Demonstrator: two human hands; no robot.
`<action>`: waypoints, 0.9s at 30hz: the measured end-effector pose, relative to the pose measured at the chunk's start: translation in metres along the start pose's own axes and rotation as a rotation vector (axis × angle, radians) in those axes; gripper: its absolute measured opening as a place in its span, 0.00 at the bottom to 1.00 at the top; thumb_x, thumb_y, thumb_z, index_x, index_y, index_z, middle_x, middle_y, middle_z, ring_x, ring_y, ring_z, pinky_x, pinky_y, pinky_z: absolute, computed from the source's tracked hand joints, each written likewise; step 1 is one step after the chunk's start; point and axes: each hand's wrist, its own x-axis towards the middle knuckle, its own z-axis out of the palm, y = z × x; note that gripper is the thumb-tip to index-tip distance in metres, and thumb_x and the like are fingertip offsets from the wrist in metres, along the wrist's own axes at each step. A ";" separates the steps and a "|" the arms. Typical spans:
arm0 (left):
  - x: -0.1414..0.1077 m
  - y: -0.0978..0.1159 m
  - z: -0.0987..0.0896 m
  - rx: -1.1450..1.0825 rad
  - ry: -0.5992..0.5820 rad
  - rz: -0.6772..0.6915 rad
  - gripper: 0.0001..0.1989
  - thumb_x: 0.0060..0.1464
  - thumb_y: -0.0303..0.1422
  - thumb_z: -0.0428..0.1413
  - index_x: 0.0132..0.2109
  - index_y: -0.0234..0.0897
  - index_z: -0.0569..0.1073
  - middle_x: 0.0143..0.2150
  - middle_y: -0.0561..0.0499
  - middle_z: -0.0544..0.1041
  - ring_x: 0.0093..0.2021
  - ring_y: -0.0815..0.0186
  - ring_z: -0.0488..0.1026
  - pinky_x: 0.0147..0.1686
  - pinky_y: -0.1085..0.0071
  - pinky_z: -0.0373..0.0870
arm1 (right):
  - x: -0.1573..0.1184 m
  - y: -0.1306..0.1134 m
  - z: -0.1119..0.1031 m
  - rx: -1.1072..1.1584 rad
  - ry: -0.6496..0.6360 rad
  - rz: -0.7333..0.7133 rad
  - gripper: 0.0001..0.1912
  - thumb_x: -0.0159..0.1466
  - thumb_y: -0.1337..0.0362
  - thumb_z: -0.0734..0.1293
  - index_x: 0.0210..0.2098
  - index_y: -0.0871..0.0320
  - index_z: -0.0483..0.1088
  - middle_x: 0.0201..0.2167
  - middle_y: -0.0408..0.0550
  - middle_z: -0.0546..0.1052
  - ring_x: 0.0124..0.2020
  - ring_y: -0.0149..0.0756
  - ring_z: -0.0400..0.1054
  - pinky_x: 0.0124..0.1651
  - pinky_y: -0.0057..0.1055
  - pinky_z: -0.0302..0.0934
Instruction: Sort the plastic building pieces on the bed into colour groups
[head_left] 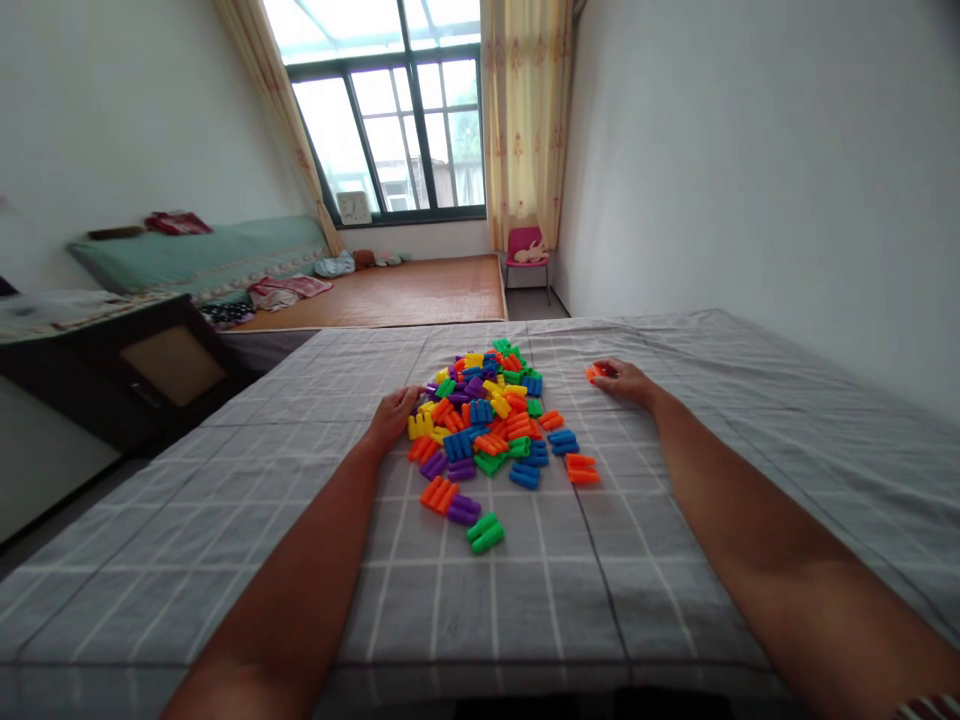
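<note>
A heap of plastic building blocks (480, 412) in orange, blue, green, yellow and purple lies on the checked cloth. Each block looks like short tubes joined side by side. At the heap's left edge, my left hand (394, 415) has its fingers closed at a purple block (431, 390), partly hidden by the fingertips. Right of the heap, my right hand (624, 383) pinches an orange block (594, 373) close to the cloth. A green block (486, 533) lies nearest me, with an orange block (439, 494) and a purple block (464, 510) just behind it.
A grey checked cloth (285, 510) covers the surface under the blocks. Beyond it are a bed with a brown mat (420, 285), a pink chair (525, 242) and a window (390, 130). A dark cabinet (150, 370) stands left; a white wall (750, 170) runs along the right.
</note>
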 end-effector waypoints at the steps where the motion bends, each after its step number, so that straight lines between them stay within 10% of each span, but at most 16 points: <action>1: 0.001 -0.001 0.000 0.005 0.001 0.009 0.29 0.53 0.52 0.50 0.45 0.33 0.79 0.41 0.46 0.80 0.43 0.59 0.73 0.40 0.68 0.68 | 0.000 -0.001 -0.001 0.004 -0.016 0.001 0.26 0.57 0.60 0.68 0.54 0.60 0.71 0.48 0.52 0.77 0.46 0.40 0.72 0.49 0.33 0.65; 7: 0.004 -0.006 0.000 0.044 -0.022 0.033 0.26 0.55 0.49 0.48 0.45 0.35 0.80 0.40 0.48 0.80 0.43 0.60 0.73 0.41 0.69 0.68 | -0.003 -0.045 0.008 -0.180 0.199 -0.154 0.23 0.59 0.63 0.67 0.55 0.57 0.70 0.50 0.55 0.76 0.46 0.45 0.72 0.56 0.46 0.60; 13: 0.006 -0.010 0.003 0.027 0.001 0.023 0.26 0.54 0.49 0.49 0.46 0.35 0.80 0.41 0.48 0.80 0.44 0.60 0.74 0.41 0.69 0.68 | -0.018 -0.102 0.050 -0.101 -0.013 -0.462 0.19 0.59 0.63 0.69 0.51 0.55 0.73 0.48 0.52 0.77 0.39 0.39 0.73 0.47 0.38 0.67; 19: 0.005 -0.011 0.004 -0.009 -0.009 0.013 0.28 0.54 0.50 0.49 0.46 0.33 0.79 0.42 0.46 0.80 0.43 0.59 0.74 0.40 0.68 0.69 | -0.017 -0.095 0.048 -0.155 -0.154 -0.435 0.17 0.54 0.67 0.69 0.44 0.55 0.75 0.40 0.47 0.79 0.40 0.39 0.73 0.46 0.34 0.66; 27: 0.002 -0.003 0.004 0.006 -0.015 0.022 0.27 0.54 0.50 0.49 0.46 0.33 0.79 0.39 0.47 0.80 0.40 0.60 0.73 0.38 0.69 0.68 | -0.048 -0.161 0.060 -0.028 0.026 -0.752 0.22 0.63 0.61 0.66 0.56 0.51 0.69 0.51 0.49 0.76 0.54 0.44 0.66 0.57 0.43 0.60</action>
